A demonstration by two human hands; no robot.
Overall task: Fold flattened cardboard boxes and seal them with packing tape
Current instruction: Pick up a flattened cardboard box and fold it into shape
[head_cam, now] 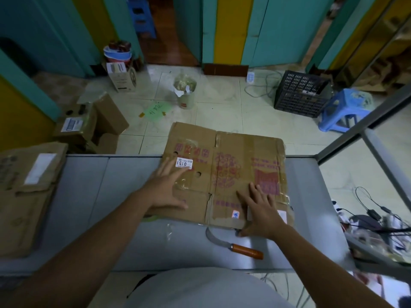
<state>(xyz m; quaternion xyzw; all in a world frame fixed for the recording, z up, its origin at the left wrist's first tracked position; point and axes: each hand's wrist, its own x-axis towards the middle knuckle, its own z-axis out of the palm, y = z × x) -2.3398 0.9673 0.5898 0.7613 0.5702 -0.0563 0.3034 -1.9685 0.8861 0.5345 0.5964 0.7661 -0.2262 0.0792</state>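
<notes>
Left grip [165, 187]: released, fingers straight and spread, palm flat on the left panel of the box [235, 147]. Fingertips reach a white label [184, 163] that reads "0151".

Right grip [264, 213]: also released, fingers splayed flat on the near right panel, thumb at the box's near edge. It partly covers a second white label [283, 216], whose text cannot be read.

Box: one, flattened, brown and worn. It lies on the grey table [89, 196] with its far part overhanging the table's far edge. Red print covers the top but is too blurred to read. Two round holes show near the "0151" label. One small sticker [235, 214] with blue marks sits by the near edge.

Knife [235, 246]: one, with a curved blade and an orange-brown handle. It lies on the table just beside the box's near edge, close to the right thumb.

Left end of the table: a stack of cardboard [26, 192] bearing a pale label.

Floor beyond: brown cartons [89, 125], one bin [185, 92] and one green sheet [155, 111] with unreadable handwriting. Further right are one dark crate [300, 94] and one blue stool [347, 107].

Right side: a tangle of cables [378, 218].
</notes>
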